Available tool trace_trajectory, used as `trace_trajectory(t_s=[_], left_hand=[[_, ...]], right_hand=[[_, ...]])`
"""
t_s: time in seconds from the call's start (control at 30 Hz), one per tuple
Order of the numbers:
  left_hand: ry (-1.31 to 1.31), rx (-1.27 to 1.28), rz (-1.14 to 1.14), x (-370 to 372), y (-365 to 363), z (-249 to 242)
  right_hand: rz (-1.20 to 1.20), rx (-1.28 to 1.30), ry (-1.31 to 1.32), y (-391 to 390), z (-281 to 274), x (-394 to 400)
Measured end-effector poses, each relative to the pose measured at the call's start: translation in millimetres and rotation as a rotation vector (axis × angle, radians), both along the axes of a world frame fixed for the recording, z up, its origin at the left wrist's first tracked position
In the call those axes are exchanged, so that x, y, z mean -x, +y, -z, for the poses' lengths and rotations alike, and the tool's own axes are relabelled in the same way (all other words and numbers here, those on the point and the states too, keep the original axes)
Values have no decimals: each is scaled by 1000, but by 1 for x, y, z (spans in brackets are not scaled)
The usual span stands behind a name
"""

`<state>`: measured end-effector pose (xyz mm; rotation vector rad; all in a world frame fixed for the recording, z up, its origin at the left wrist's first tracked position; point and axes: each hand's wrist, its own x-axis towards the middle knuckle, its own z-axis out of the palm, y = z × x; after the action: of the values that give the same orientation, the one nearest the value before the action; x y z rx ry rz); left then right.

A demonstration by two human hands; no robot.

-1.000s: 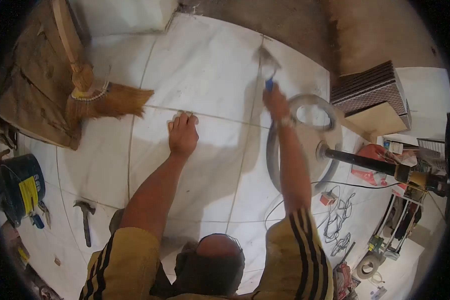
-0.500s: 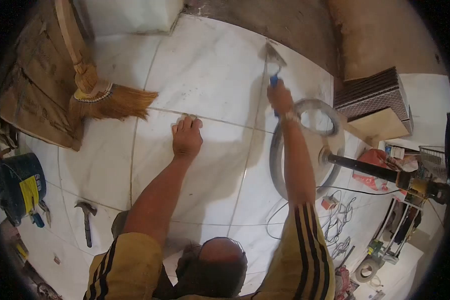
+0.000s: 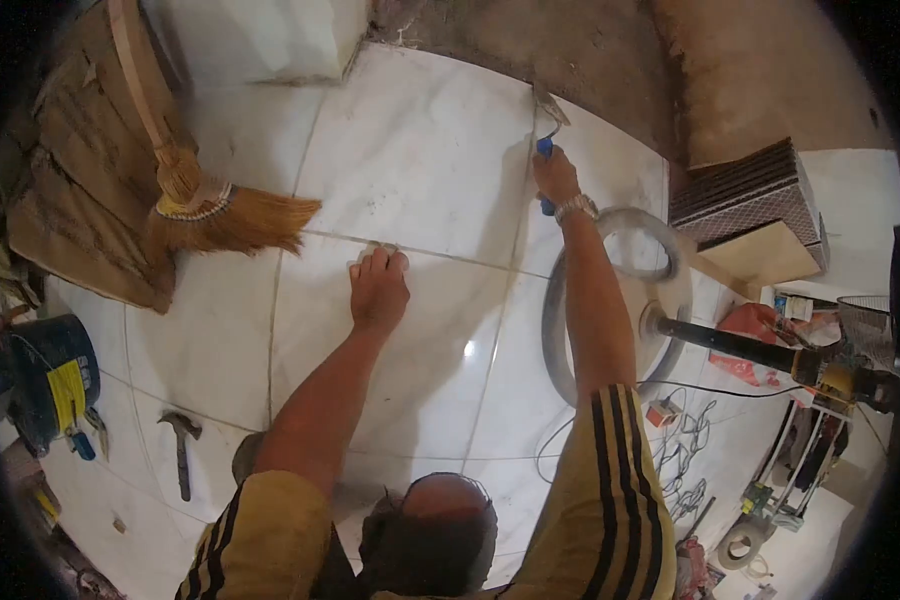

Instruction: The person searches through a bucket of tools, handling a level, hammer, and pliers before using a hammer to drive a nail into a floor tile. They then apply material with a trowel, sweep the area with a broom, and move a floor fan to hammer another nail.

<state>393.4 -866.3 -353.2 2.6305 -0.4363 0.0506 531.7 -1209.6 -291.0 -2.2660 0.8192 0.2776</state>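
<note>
Reaching far forward, my right hand (image 3: 553,175) closes its grip around a blue-handled scraper (image 3: 547,125), blade set on the grout line near the tile's far edge. My left hand (image 3: 378,290) presses flat, fingers together, on the white marble floor (image 3: 420,150). Nearby lie a broom (image 3: 220,215), a hammer (image 3: 182,445), a round fan base (image 3: 615,300) and bare concrete (image 3: 620,60) beyond.

Head view — steeply down, floor tiles (image 3: 420,150) close.

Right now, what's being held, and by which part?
The right hand grips a scraper by its blue handle; the left hand rests on the floor tile.
</note>
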Motion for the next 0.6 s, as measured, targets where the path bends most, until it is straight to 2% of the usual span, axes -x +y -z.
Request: trace_trajectory(t_s=[0.03,0.13,0.17,0.27,0.3,0.37,0.4,0.43,0.47,0.5,0.6], left_hand=[[0,15,10,0,1,2],[26,40,16,-1,-6,1],[40,28,8,0,-2,2],[-26,35,12,0,-2,2],[-18,38,12,0,-4,2],[1,37,11,0,-2,3],[-6,32,12,-1,-1,3],[-12,34,10,-1,-1,4],[-13,37,5,0,-3,4],[-33,50,0,0,-3,5],[-50,55,1,1,-3,1]], right_hand=[[-6,-79,-24,3,3,11],[-173,175,-281,21,34,81],[-118,87,-216,23,40,88],[-142,151,-183,1,43,47],[41,-24,-58,15,2,23],[-87,101,-118,-6,43,3],[-150,170,-147,-14,55,-2],[-46,86,-104,19,12,17],[-105,189,-137,14,32,20],[-85,165,-147,0,46,18],[-19,63,-87,20,14,16]])
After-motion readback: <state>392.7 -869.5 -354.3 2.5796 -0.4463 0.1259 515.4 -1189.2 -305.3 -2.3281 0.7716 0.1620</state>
